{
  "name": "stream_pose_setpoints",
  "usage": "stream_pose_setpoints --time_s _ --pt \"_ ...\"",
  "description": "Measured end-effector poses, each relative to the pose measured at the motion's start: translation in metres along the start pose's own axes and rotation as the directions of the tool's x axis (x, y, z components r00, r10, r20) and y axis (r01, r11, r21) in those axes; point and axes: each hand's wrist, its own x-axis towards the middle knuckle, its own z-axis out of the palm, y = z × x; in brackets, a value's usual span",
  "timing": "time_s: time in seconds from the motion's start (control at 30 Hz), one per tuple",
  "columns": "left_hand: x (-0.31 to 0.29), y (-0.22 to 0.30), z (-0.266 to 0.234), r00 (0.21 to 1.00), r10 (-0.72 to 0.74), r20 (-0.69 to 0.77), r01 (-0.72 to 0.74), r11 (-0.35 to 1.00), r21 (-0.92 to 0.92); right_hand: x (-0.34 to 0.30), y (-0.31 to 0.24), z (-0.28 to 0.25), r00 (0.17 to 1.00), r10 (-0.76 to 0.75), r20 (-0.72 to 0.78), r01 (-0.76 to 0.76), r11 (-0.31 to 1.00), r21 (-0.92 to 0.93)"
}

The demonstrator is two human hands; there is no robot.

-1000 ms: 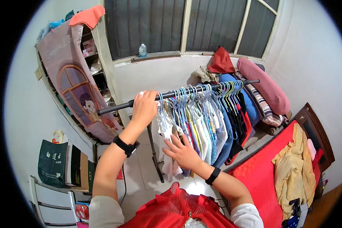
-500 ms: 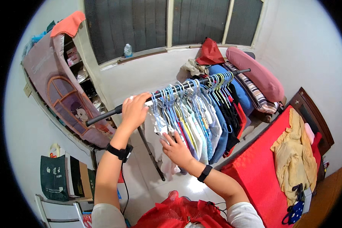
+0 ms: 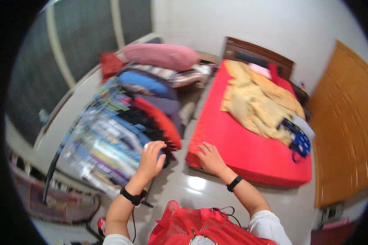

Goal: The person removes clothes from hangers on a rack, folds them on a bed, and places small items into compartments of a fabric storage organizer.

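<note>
My left hand [image 3: 152, 158] is raised in front of the hanging clothes, fingers apart and nothing in it; whether it brushes a garment I cannot tell. To its right my right hand [image 3: 211, 158] hovers with spread fingers, also holding nothing, before the near corner of the bed [image 3: 249, 157] with its red cover. On the left, the row of clothes [image 3: 106, 145] hangs from a dark rail [image 3: 50, 173] on several hangers, blurred by motion. A red garment [image 3: 161, 118] and black ones are at the row's far end.
A yellow crumpled cloth [image 3: 249, 104] and a blue dotted bag [image 3: 300, 143] lie on the bed. Behind the rack are a pink bolster [image 3: 161, 56] and folded bedding. A wooden door [image 3: 347, 130] stands at the right, windows at the left.
My view has swung right toward the bed. My left hand has let go of the rail, and my right hand has left the clothes.
</note>
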Motion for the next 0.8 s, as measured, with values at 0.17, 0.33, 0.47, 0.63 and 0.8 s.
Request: stream_pose_setpoints --time_s 0.17,0.33,0.47,0.63,0.8 --pt "0.067 0.085 0.179 0.923 0.151 0.355 -0.033 0.948 -0.317 -0.204 0.139 -0.049 0.868 0.493 0.064 -0.491 0.870 -0.041" --pt "0.116 0.191 0.346 0.743 0.423 0.518 -0.088 0.830 -0.551 -0.390 0.206 -0.108 0.570 0.822 0.007 -0.822 0.570 0.011" --pt "0.146 0.258 0.450 0.615 0.508 0.603 -0.013 0.771 -0.637 -0.476 0.232 -0.146 0.448 0.891 -0.080 -0.893 0.449 0.001" --pt "0.183 0.329 0.558 0.507 0.584 0.635 -0.028 0.747 -0.665 -0.535 0.263 -0.174 0.301 0.943 -0.140 -0.949 0.310 0.052" --pt "0.216 0.384 0.657 0.430 0.615 0.661 0.028 0.722 -0.691 -0.576 0.319 -0.182 0.228 0.968 -0.100 -0.971 0.234 0.045"
